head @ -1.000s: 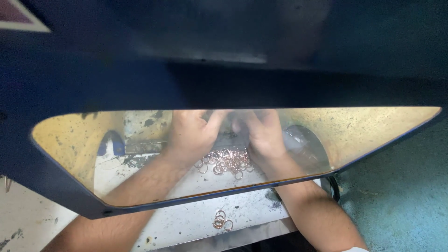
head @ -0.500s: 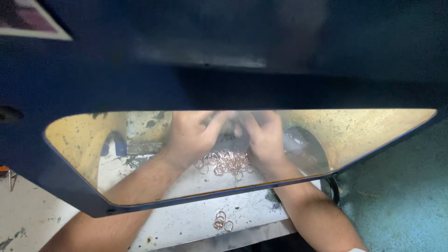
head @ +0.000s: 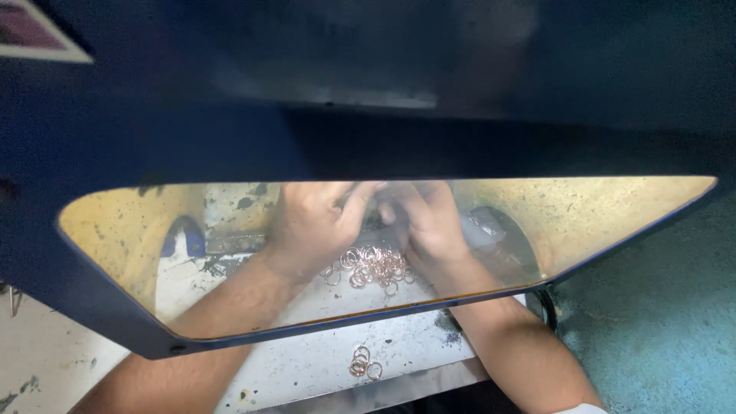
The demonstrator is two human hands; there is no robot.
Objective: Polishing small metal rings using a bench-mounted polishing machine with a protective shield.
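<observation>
Both hands work behind a yellow-tinted see-through guard (head: pixel 613 222) on a dark blue machine (head: pixel 368 92). My left hand (head: pixel 310 226) and my right hand (head: pixel 431 228) lie knuckles up on a white worn plate (head: pixel 307 368), fingertips meeting in the middle. The machine's dark housing and blur hide the fingertips, so I cannot see whether they pinch anything. A loose pile of small copper-coloured rings (head: pixel 372 267) lies on the plate between the two wrists. Both forearms reach in under the guard's lower edge.
A small cluster of copper rings (head: pixel 362 363) lies near the plate's front edge, outside the guard. A round clear part (head: pixel 494 230) sits just right of my right hand. A blue piece (head: pixel 184 236) stands at the left. Teal floor (head: pixel 659 322) at the right.
The hands stay over the ring pile, fingers shifting slightly against each other. The view has drifted a little; the rings have not visibly moved.
</observation>
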